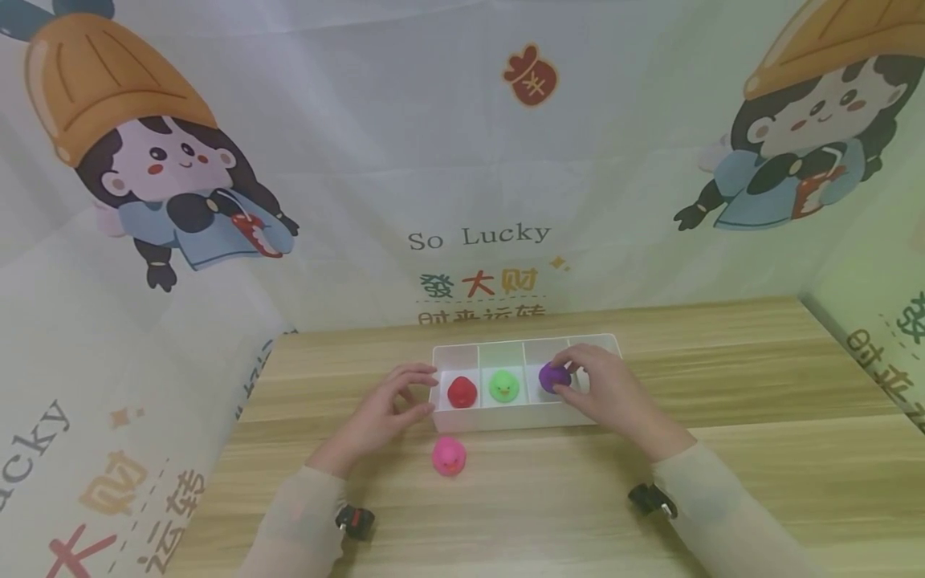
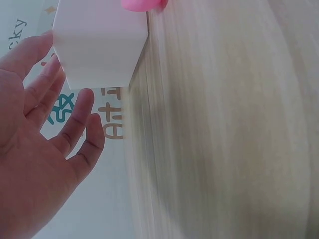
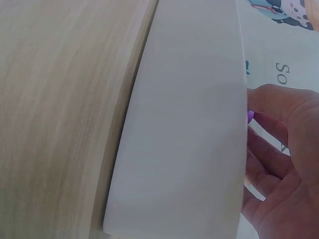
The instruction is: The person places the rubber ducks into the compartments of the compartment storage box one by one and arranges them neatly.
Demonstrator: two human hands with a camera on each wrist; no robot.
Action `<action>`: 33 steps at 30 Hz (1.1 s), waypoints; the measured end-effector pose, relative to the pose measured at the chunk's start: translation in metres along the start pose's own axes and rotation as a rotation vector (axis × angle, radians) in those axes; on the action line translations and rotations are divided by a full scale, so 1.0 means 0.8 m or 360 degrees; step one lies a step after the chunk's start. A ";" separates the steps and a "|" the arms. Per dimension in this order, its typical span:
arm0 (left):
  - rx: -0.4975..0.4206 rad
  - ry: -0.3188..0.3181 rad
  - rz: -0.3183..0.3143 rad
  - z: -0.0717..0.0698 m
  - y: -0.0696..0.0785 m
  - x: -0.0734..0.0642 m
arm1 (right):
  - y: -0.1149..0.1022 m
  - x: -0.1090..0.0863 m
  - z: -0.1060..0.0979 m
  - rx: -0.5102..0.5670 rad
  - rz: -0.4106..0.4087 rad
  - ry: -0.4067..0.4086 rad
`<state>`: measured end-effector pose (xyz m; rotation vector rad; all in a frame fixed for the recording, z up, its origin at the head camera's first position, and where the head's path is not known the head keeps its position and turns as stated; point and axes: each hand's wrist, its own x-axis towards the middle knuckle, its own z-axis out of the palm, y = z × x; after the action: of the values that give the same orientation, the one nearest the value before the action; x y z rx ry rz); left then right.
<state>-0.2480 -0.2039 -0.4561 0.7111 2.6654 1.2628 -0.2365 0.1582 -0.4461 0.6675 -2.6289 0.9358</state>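
Note:
In the head view a white divided box (image 1: 462,419) stands on the table. A red rubber duck (image 1: 462,392) sits in its leftmost compartment and a green rubber duck (image 1: 503,387) in the one beside it. My right hand (image 1: 610,389) pinches a purple rubber duck (image 1: 554,378) at the third compartment; in the right wrist view only a sliver of this purple duck (image 3: 250,116) shows past the box wall. My left hand (image 1: 383,405) is at the box's left end with its fingers spread, thumb and fingertips by the wall. On the table in front of the box lies a pink rubber duck (image 1: 449,456).
The wooden table (image 1: 759,385) reaches back to a printed cloth backdrop (image 1: 361,160) with cartoon figures and lettering. Cloth also rises on the left and right sides. The box's rightmost compartment is partly covered by my right hand.

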 end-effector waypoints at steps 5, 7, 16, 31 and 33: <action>0.0007 0.0001 0.0025 0.000 -0.002 0.001 | 0.004 0.003 0.002 0.0015 -0.0004 -0.0010; 0.0015 0.0000 0.0019 0.000 -0.002 0.001 | 0.005 0.004 0.003 0.0019 0.0004 -0.0022; 0.0024 -0.0001 0.0018 0.000 -0.001 0.001 | 0.008 0.010 0.004 0.0025 0.0001 -0.0080; 0.0001 0.0016 0.0042 0.003 -0.007 0.002 | 0.017 0.024 0.003 -0.0010 -0.0064 -0.0184; 0.0007 0.0016 0.0045 0.003 -0.007 0.002 | 0.016 0.026 0.003 -0.0012 -0.0043 -0.0211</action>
<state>-0.2512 -0.2047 -0.4614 0.7475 2.6763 1.2710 -0.2610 0.1584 -0.4466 0.7862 -2.7291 0.9032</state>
